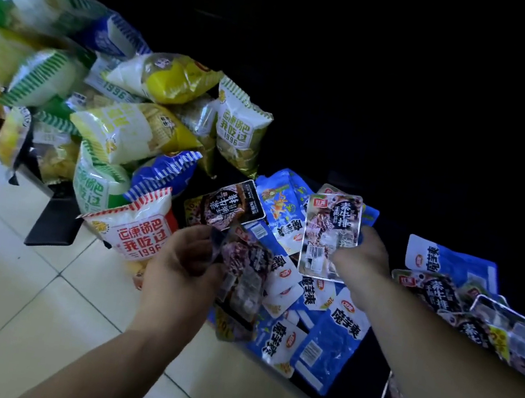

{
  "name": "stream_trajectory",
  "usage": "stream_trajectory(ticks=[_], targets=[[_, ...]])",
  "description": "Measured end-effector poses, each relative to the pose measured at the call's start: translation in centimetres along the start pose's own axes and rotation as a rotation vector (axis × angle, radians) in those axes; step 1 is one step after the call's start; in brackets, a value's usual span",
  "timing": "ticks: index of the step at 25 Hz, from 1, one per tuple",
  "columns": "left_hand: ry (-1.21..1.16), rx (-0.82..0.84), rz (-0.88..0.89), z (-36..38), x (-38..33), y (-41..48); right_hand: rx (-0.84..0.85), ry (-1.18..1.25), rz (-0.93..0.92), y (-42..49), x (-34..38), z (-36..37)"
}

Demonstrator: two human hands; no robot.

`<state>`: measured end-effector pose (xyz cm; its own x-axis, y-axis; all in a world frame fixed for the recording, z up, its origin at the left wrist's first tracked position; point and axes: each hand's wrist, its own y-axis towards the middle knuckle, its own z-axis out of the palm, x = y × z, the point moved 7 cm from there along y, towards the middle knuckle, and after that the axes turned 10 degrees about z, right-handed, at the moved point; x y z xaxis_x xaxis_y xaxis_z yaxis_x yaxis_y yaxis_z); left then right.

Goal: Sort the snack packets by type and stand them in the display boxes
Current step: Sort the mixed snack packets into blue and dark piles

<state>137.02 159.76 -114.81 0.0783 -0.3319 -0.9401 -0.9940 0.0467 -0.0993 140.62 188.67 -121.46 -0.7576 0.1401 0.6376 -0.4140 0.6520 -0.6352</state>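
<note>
The left grip (182, 262) curls round a crinkly, glossy dark foil packet (242, 274), which is blurred. The right grip (366, 253) pinches a flat, silver-edged dark packet (331, 234) upright above scattered smooth blue flat pouches (339, 335). Puffy, pillow-shaped crisp bags (134, 130) are heaped far left.

Floor (1, 278): pale glossy tiles, thin grey grout lines running diagonally, light glare towards the left edge. Dark area (452, 143): fills the upper and right portion, unlit, no detail discernible. Flat black panel (54, 224): juts out over the tiles, one corner pointing down-left.
</note>
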Motion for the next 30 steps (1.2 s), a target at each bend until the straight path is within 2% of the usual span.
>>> stream_trajectory(ticks=[4, 7, 11, 13, 16, 18, 19, 20, 22, 24, 25, 27, 28, 30], targets=[[-0.099, -0.012, 0.071, -0.1, -3.6, -0.1, 0.068, -0.049, -0.124, -2.5, 1.7, -1.5], [-0.113, 0.144, 0.010, 3.7, -4.3, -1.6, 0.167, -0.143, -0.185, -4.8, 1.4, -4.2], [-0.134, 0.296, -0.119, 9.3, -3.0, -4.2, 0.046, -0.318, -0.300, -6.2, -0.4, -10.9], [-0.160, 0.359, -0.152, 12.4, -2.8, -5.7, 0.054, -0.406, -0.334, -5.9, -2.3, -13.7], [-0.099, 0.461, -0.150, 17.1, -2.1, -7.9, -0.019, -0.549, -0.228, -4.3, -6.4, -17.7], [-0.115, 0.596, -0.173, 20.6, -1.3, -9.8, -0.139, -0.816, -0.138, -3.5, -8.4, -20.0], [-0.158, 0.695, -0.200, 22.0, -0.9, -11.0, -0.182, -0.926, -0.155, -3.5, -8.8, -20.5], [-0.194, 0.803, -0.200, 23.2, -0.7, -12.1, -0.201, -0.964, -0.226, -3.8, -8.6, -20.4], [-0.175, 0.961, -0.104, 24.0, -0.5, -13.0, -0.093, -0.922, -0.389, -5.3, -7.2, -18.2], [-0.044, 0.946, 0.070, 22.7, -0.2, -11.5, 0.077, -0.963, -0.424, -6.8, -7.2, -13.5], [0.034, 0.886, 0.154, 21.7, 0.0, -10.1, 0.119, -0.998, -0.358, -7.0, -7.4, -11.3], [0.174, 0.724, 0.166, 18.7, 0.5, -6.7, 0.090, -1.006, -0.152, -6.7, -7.2, -8.3], [0.239, 0.629, 0.157, 16.6, 0.6, -4.7, 0.038, -1.008, -0.119, -6.4, -6.2, -7.2], [0.402, 0.507, 0.246, 13.2, 0.2, -0.5, -0.070, -0.954, -0.236, -5.8, -3.2, -5.4]])
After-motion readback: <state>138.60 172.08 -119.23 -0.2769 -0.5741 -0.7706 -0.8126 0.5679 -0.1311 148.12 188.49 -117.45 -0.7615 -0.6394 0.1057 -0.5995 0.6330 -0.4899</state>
